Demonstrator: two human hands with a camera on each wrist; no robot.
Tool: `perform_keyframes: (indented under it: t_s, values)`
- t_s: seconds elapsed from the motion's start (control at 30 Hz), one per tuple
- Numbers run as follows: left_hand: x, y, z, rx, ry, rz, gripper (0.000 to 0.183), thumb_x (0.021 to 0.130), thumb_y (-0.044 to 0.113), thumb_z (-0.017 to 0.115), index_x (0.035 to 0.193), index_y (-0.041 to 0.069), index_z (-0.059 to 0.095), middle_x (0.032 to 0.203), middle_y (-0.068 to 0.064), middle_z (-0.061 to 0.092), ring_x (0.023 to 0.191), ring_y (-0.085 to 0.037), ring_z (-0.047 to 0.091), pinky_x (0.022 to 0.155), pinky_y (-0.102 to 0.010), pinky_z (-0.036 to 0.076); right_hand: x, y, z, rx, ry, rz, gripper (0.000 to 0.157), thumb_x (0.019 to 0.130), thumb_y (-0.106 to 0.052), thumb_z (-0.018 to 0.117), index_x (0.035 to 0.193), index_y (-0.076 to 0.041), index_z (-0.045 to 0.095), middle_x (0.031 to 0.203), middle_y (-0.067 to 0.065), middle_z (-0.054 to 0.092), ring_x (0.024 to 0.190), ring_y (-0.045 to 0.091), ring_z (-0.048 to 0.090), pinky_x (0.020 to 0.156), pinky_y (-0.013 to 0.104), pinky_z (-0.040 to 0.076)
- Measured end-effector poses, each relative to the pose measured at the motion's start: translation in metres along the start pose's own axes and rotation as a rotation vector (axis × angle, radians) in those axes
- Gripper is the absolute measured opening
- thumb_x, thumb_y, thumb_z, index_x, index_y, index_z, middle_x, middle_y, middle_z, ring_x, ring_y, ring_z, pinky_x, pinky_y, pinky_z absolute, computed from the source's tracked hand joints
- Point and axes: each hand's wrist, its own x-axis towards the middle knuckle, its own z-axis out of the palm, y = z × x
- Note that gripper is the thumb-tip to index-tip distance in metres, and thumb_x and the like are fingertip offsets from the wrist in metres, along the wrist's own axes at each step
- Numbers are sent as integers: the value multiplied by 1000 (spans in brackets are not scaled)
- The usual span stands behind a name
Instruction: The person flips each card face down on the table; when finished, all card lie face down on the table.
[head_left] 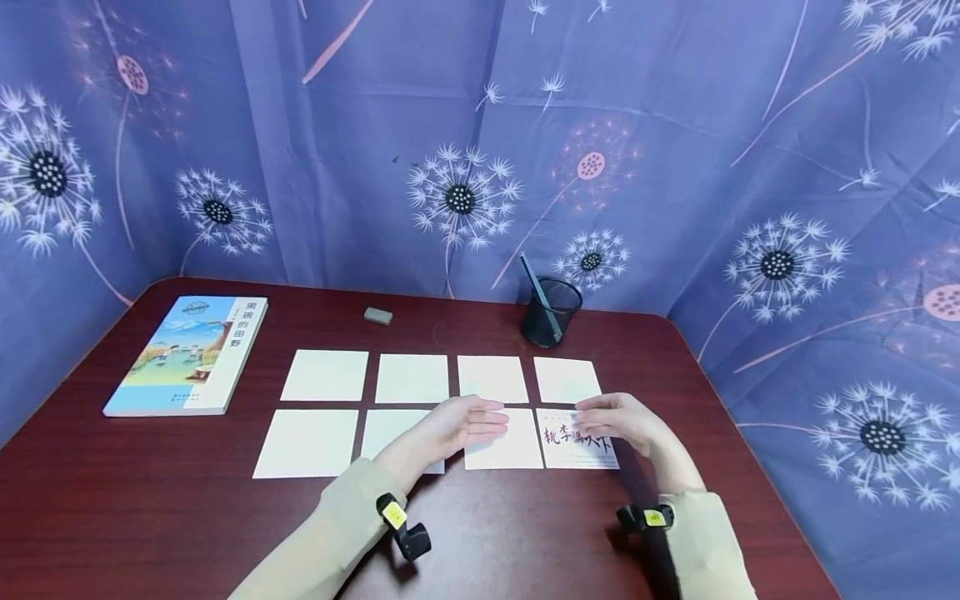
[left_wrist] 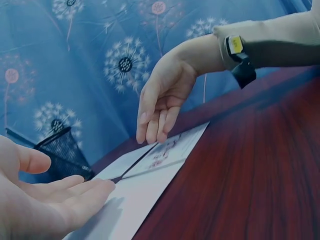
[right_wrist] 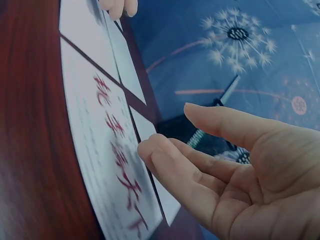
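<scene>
My left hand (head_left: 453, 427) hovers over the blank white cards of the front row, fingers straight and pointing right. It holds nothing, and its fingertips overlap a blank card (head_left: 504, 447) in the head view. My right hand (head_left: 628, 423) hangs above the card with dark red Chinese writing (head_left: 577, 452), at the front row's right end. In the right wrist view, thumb and fingers (right_wrist: 170, 162) stand apart with nothing between them. Those fingers cover part of the writing in the head view. Behind the written card lies another blank card (head_left: 567, 381).
Several white cards, such as the far-left one (head_left: 324, 375), form two rows on the dark red wooden table (head_left: 517, 533). A book (head_left: 187, 354) lies at the left. Toward the back are a grey eraser (head_left: 378, 316) and a black mesh pen holder (head_left: 551, 312) before a blue dandelion-print curtain (head_left: 360, 167).
</scene>
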Motion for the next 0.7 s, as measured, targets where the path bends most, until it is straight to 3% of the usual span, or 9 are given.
perform_keyframes:
  t_s: [0.3,0.7]
  values:
    - [27,-2,31,-14,-6,17,48,104,14,30,140,-16,38,141,-38,43,133,-45,44,114,-49,36,-9,7,-23,55,-13,-23,48,94,-3,59,128,26,42,96,3,73,86,7,71,84,25,58]
    - [31,-4,48,-57,11,17,49,101,13,31,140,-17,37,142,-42,38,135,-49,40,115,-51,33,-17,16,-43,56,-10,-14,52,95,-3,57,130,28,37,100,0,73,88,5,71,84,22,58]
